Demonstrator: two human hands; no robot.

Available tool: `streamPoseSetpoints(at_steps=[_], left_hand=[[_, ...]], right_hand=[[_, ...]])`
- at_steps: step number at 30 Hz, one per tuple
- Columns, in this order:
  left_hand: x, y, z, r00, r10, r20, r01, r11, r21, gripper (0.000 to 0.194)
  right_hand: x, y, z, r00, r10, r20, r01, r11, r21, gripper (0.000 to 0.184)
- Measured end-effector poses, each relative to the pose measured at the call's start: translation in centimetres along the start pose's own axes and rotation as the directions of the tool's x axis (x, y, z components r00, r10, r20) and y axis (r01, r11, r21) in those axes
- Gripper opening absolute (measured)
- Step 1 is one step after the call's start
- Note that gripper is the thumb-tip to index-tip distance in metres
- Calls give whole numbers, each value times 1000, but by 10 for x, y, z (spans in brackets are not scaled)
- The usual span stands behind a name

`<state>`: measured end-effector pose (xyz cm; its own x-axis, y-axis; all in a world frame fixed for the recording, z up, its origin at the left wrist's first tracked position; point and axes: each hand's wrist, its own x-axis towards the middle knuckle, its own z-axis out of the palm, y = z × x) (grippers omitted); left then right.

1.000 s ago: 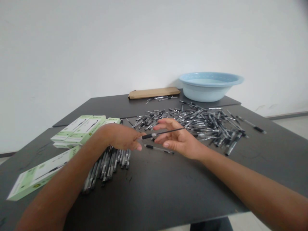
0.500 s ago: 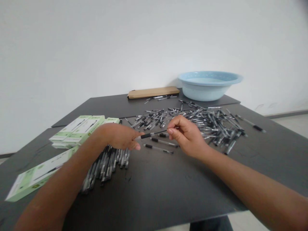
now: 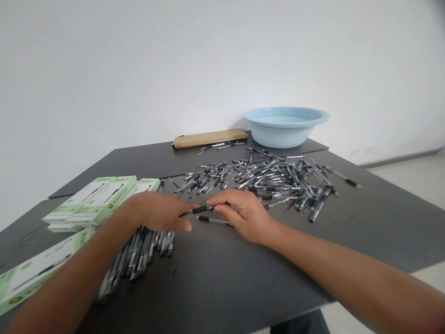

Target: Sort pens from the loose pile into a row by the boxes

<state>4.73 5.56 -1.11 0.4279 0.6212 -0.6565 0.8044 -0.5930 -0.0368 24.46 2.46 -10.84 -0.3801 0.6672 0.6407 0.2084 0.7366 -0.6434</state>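
A clear pen with a black grip [image 3: 200,209] is held level between my two hands, above the dark table. My left hand [image 3: 162,211] is closed on its left end, seen from the back, with some fingers hidden. The thumb and fingertips of my right hand [image 3: 248,214] pinch the other end, covering the tip. Just below, a similar loose pen [image 3: 212,220] lies on the table, partly behind my right hand. A bundle of pens [image 3: 139,257] lies side by side under my left wrist. Beyond my right hand spreads a jumbled heap of pens [image 3: 278,174].
Green and white pen boxes [image 3: 93,199] are stacked at the left, and another box [image 3: 43,262] lies nearer, partly behind my left forearm. A light blue basin [image 3: 285,135] stands at the back right. Flat brown cardboard [image 3: 210,138] lies beside it, near a few pens.
My right hand has moved left to the pen's end; the thin dark rod that stretched between pen and fingers no longer shows. The view has shifted slightly right.
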Motion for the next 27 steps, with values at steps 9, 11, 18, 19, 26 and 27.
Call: streamPoseSetpoints(at_steps=[9, 11, 18, 19, 26, 27], left_hand=[[0, -2, 6, 1000, 2, -18, -2, 1000, 22, 51], [0, -2, 6, 1000, -13, -18, 14, 999, 46, 55], [-3, 2, 5, 999, -37, -14, 38, 998, 57, 58], [-3, 2, 5, 999, -36, -13, 36, 998, 59, 58], [0, 4, 5, 1000, -24, -4, 24, 999, 45, 54], [0, 5, 5, 999, -32, 5, 31, 999, 43, 54]], right_hand=[[-1, 2, 2, 999, 53, -9, -53, 998, 36, 10], [0, 1, 1, 999, 40, 8, -41, 999, 27, 10], [0, -7, -1, 998, 53, 30, -51, 998, -39, 7], [0, -7, -1, 998, 57, 33, -56, 997, -51, 7], [-1, -8, -2, 997, 32, 67, -25, 994, -107, 16], [0, -8, -2, 997, 30, 70, -22, 993, -112, 16]])
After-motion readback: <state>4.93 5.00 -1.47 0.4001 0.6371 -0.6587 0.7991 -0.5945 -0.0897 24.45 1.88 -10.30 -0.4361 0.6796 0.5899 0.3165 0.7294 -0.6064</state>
